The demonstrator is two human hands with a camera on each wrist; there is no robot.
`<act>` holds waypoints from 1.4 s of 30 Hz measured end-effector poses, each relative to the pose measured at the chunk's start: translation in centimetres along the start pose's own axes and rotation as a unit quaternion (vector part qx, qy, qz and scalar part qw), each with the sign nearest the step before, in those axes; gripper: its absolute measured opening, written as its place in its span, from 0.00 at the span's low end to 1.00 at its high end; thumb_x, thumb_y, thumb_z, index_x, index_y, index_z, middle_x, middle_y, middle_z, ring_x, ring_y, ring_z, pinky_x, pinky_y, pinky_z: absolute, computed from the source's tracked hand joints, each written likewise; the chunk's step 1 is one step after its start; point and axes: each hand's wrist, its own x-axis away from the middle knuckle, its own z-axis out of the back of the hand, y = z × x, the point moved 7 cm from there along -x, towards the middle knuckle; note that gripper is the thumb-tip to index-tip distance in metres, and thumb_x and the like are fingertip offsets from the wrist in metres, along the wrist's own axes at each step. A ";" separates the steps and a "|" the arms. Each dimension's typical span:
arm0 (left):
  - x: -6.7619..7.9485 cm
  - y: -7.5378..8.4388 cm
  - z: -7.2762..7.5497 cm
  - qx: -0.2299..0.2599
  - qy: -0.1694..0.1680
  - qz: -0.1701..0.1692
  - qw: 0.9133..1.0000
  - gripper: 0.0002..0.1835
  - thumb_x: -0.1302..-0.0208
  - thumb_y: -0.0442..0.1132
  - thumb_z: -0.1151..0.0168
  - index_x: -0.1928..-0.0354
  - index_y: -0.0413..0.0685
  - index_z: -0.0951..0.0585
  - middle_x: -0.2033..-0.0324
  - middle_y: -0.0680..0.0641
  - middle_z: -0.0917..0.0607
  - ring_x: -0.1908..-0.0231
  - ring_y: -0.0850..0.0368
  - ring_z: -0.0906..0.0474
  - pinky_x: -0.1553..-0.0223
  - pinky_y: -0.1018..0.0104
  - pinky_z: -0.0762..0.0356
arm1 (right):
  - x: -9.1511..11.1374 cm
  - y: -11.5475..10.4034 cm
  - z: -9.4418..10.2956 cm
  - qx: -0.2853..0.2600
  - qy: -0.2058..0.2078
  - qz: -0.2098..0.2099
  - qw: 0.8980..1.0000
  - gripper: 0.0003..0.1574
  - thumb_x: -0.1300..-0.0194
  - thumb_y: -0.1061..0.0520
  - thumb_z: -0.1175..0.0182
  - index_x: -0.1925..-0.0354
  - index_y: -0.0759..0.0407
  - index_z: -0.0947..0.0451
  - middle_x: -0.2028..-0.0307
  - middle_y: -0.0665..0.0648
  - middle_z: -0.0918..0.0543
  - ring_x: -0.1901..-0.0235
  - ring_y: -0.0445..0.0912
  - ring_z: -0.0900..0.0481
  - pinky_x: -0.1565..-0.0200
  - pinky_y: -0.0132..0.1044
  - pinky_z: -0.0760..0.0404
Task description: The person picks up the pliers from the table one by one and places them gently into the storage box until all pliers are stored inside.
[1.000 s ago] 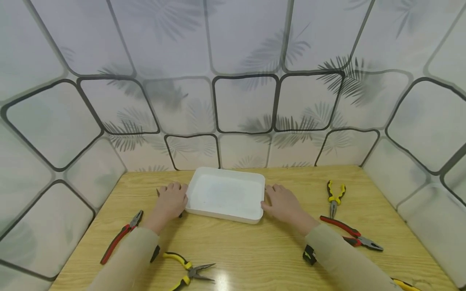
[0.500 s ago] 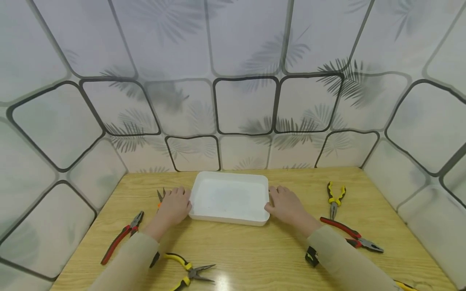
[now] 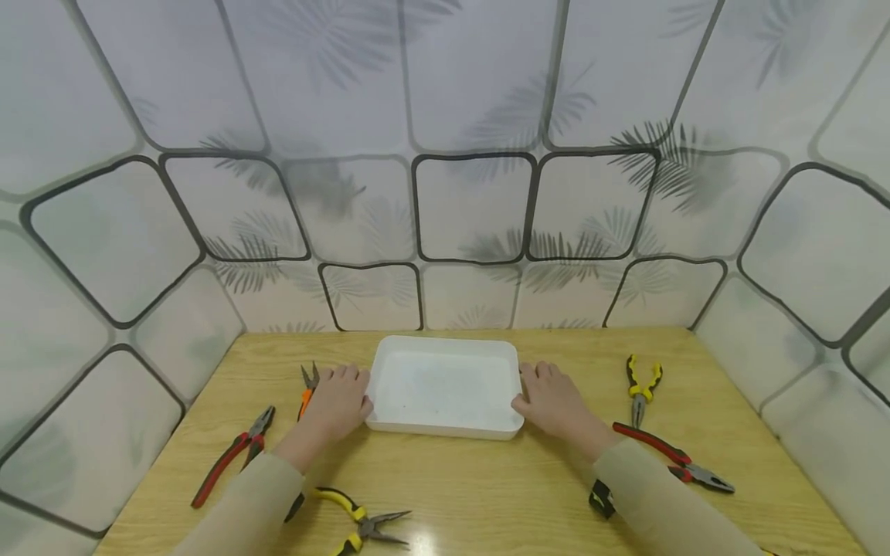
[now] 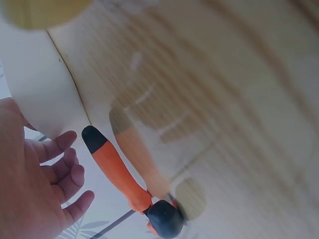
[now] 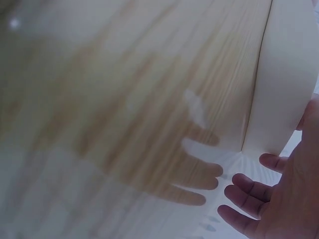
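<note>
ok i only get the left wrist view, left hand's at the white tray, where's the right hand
Observer: At the tray's opposite short side; the head view shows the right hand there.
Operator: and the orange-and-black pliers, which way do the tips point
Observer: Toward the back wall, in the head view.
Operator: anything further right
Observer: Two pairs, also in the head view: yellow-and-black pliers and red-and-black pliers.

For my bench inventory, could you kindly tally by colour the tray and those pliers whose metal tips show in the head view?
White tray: 1
Red-handled pliers: 2
Yellow-handled pliers: 2
Orange-handled pliers: 1
Total: 6
</note>
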 end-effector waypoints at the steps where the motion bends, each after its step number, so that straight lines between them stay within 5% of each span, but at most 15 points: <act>1: 0.0 0.0 0.0 -0.001 0.001 -0.001 1.000 0.15 0.38 0.44 0.48 0.54 0.41 0.26 0.60 0.41 0.24 0.53 0.42 0.28 0.50 0.43 0.34 | 0.0 0.1 0.0 -0.001 0.001 -0.001 1.000 0.36 0.43 0.45 0.49 0.40 0.64 0.35 0.58 0.64 0.27 0.62 0.54 0.30 0.65 0.48 0.28; 22: 0.7 2.2 0.0 -0.010 -0.029 -0.032 0.999 0.09 0.40 0.47 0.51 0.68 0.50 0.32 0.71 0.49 0.32 0.66 0.51 0.35 0.58 0.52 0.37 | 1.3 1.5 0.5 0.015 0.009 0.013 1.000 0.35 0.40 0.49 0.48 0.39 0.65 0.35 0.60 0.64 0.29 0.65 0.53 0.32 0.67 0.45 0.31; 42: 1.6 3.9 0.0 -0.007 -0.037 -0.052 0.998 0.09 0.38 0.48 0.54 0.69 0.51 0.34 0.74 0.51 0.36 0.70 0.53 0.39 0.61 0.56 0.39 | 2.8 2.5 0.7 0.034 0.021 0.022 0.999 0.35 0.41 0.49 0.47 0.39 0.64 0.35 0.61 0.63 0.28 0.65 0.53 0.32 0.65 0.45 0.30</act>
